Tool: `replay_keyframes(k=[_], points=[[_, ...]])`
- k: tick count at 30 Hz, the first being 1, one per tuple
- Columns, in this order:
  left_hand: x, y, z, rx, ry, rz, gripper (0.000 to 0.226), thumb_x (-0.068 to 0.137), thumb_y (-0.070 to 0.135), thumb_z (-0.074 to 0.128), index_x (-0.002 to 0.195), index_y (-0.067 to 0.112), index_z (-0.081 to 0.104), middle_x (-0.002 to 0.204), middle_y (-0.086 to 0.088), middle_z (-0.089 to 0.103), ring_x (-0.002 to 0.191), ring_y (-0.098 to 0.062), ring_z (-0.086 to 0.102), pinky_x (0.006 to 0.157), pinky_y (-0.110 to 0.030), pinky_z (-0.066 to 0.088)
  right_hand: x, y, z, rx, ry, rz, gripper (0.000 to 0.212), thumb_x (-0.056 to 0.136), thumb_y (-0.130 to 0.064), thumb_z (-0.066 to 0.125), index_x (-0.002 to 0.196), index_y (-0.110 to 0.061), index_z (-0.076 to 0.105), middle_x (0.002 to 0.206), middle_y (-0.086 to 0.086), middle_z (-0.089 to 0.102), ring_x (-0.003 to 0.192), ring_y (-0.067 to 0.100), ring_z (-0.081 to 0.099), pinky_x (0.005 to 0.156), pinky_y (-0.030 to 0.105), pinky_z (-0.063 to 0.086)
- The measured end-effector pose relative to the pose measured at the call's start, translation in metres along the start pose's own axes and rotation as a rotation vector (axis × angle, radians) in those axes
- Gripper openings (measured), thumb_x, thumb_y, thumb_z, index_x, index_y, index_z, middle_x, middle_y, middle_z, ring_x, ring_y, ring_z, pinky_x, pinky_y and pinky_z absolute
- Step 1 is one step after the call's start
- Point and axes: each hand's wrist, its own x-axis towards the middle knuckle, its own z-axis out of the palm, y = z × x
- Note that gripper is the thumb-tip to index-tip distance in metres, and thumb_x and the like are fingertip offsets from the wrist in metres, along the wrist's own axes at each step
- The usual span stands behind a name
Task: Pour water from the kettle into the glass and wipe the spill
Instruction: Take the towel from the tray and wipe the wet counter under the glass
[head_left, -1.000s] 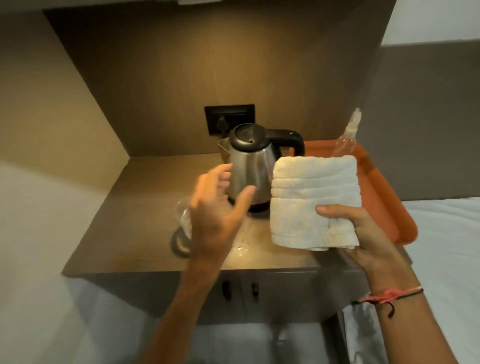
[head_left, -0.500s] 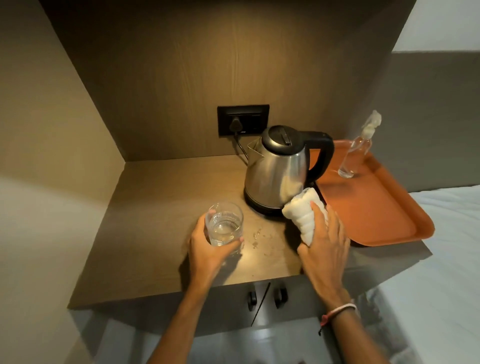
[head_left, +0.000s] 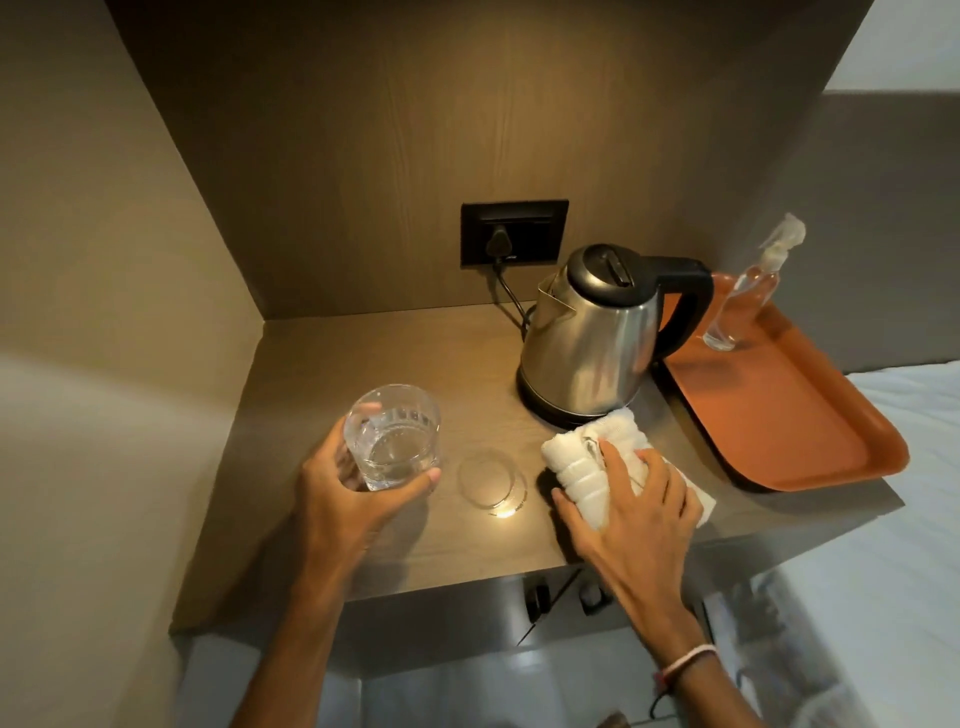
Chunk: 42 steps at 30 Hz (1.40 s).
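Note:
A steel kettle (head_left: 592, 338) with a black lid and handle stands upright on the brown counter (head_left: 363, 364), plugged into the wall socket. My left hand (head_left: 353, 499) holds a clear glass (head_left: 392, 436) with water in it, lifted off the counter at the left. A wet ring of water (head_left: 491, 483) marks the counter just right of the glass. My right hand (head_left: 628, 499) presses a folded white towel (head_left: 587, 457) flat on the counter in front of the kettle, right of the ring.
An orange tray (head_left: 789, 415) lies at the right, overhanging the counter edge, with a clear spray bottle (head_left: 748, 291) standing at its far end. A black socket (head_left: 511, 231) sits on the back wall. Wooden walls close in the left and back. White bedding lies to the right.
My left hand has raised the glass off the counter, baring a wet ring. My right hand has brought the towel down from beside the kettle onto the counter.

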Motion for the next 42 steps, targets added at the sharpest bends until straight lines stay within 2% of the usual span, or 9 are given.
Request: replay_keyframes(k=[8, 13, 18, 24, 28, 31, 34, 38, 42], points=[[0.011, 0.001, -0.041, 0.008, 0.000, 0.029, 0.086, 0.047, 0.016, 0.101, 0.125, 0.027, 0.067, 0.113, 0.013, 0.074, 0.104, -0.002, 0.073, 0.078, -0.011, 0.058, -0.028, -0.090, 0.032, 0.084, -0.033, 0.048, 0.083, 0.086, -0.055, 0.066, 0.156, -0.020, 0.038, 0.156, 0.029, 0.040, 0.141, 0.048, 0.042, 0.113, 0.065, 0.036], [0.020, 0.002, -0.051, -0.017, -0.011, 0.049, 0.098, 0.038, 0.031, 0.105, 0.128, 0.024, 0.067, 0.121, 0.001, 0.075, 0.110, -0.018, 0.073, 0.087, -0.028, 0.063, 0.000, -0.125, 0.048, 0.163, -0.179, -0.073, 0.083, 0.095, -0.061, 0.044, 0.163, -0.030, 0.011, 0.171, 0.021, 0.009, 0.158, 0.042, 0.012, 0.126, 0.062, 0.011], [0.024, 0.005, -0.056, 0.000, 0.025, 0.101, 0.097, 0.038, 0.049, 0.095, 0.128, 0.024, 0.067, 0.121, 0.002, 0.075, 0.109, -0.018, 0.073, 0.082, -0.019, 0.062, 0.029, -0.143, 0.058, 0.190, -0.187, -0.246, 0.075, 0.093, -0.061, 0.040, 0.161, -0.034, 0.020, 0.169, 0.020, 0.021, 0.156, 0.040, 0.017, 0.125, 0.062, 0.012], [0.021, 0.001, -0.062, 0.053, 0.040, 0.107, 0.098, 0.043, 0.043, 0.099, 0.133, 0.022, 0.064, 0.127, -0.002, 0.072, 0.114, -0.023, 0.070, 0.089, -0.040, 0.064, 0.099, -0.158, 0.070, 0.180, -0.235, -0.303, 0.075, 0.099, -0.060, 0.044, 0.162, -0.030, 0.017, 0.169, 0.023, 0.017, 0.158, 0.040, 0.011, 0.127, 0.060, 0.006], [0.019, -0.006, -0.067, 0.058, 0.044, 0.088, 0.100, 0.044, 0.041, 0.094, 0.135, 0.020, 0.062, 0.131, -0.003, 0.069, 0.116, -0.024, 0.068, 0.076, -0.011, 0.058, 0.126, -0.180, 0.081, 0.116, -0.214, -0.243, 0.081, 0.099, -0.058, 0.046, 0.164, -0.022, 0.012, 0.171, 0.029, 0.006, 0.159, 0.046, 0.002, 0.129, 0.059, 0.001], [0.017, -0.009, -0.071, 0.025, 0.050, 0.066, 0.102, 0.042, 0.036, 0.099, 0.135, 0.021, 0.062, 0.132, -0.004, 0.069, 0.117, -0.025, 0.068, 0.081, -0.018, 0.062, 0.151, -0.193, 0.086, 0.117, -0.210, -0.160, 0.084, 0.100, -0.055, 0.049, 0.164, -0.019, 0.009, 0.169, 0.034, 0.000, 0.158, 0.050, -0.002, 0.129, 0.060, -0.002], [0.017, -0.010, -0.074, 0.037, 0.058, 0.070, 0.105, 0.041, 0.033, 0.102, 0.137, 0.018, 0.061, 0.134, -0.006, 0.069, 0.120, -0.027, 0.067, 0.093, -0.043, 0.062, 0.172, -0.205, 0.088, 0.136, -0.192, -0.048, 0.083, 0.099, -0.052, 0.053, 0.163, -0.018, 0.013, 0.168, 0.037, 0.003, 0.158, 0.052, 0.002, 0.129, 0.061, 0.003], [0.020, -0.008, -0.074, 0.035, 0.074, 0.084, 0.099, 0.044, 0.038, 0.102, 0.134, 0.021, 0.063, 0.128, 0.000, 0.072, 0.114, -0.020, 0.070, 0.078, -0.013, 0.060, 0.174, -0.200, 0.087, 0.177, -0.152, -0.056, 0.073, 0.098, -0.048, 0.054, 0.160, -0.020, 0.027, 0.167, 0.032, 0.017, 0.155, 0.049, 0.015, 0.128, 0.058, 0.012], [0.019, 0.000, -0.068, 0.006, 0.066, 0.084, 0.097, 0.040, 0.050, 0.097, 0.130, 0.029, 0.066, 0.122, 0.009, 0.074, 0.111, -0.014, 0.072, 0.083, -0.023, 0.062, 0.148, -0.159, 0.081, 0.290, -0.143, -0.334, 0.057, 0.095, -0.042, 0.055, 0.150, -0.028, 0.046, 0.160, 0.018, 0.039, 0.148, 0.038, 0.034, 0.123, 0.052, 0.024]])
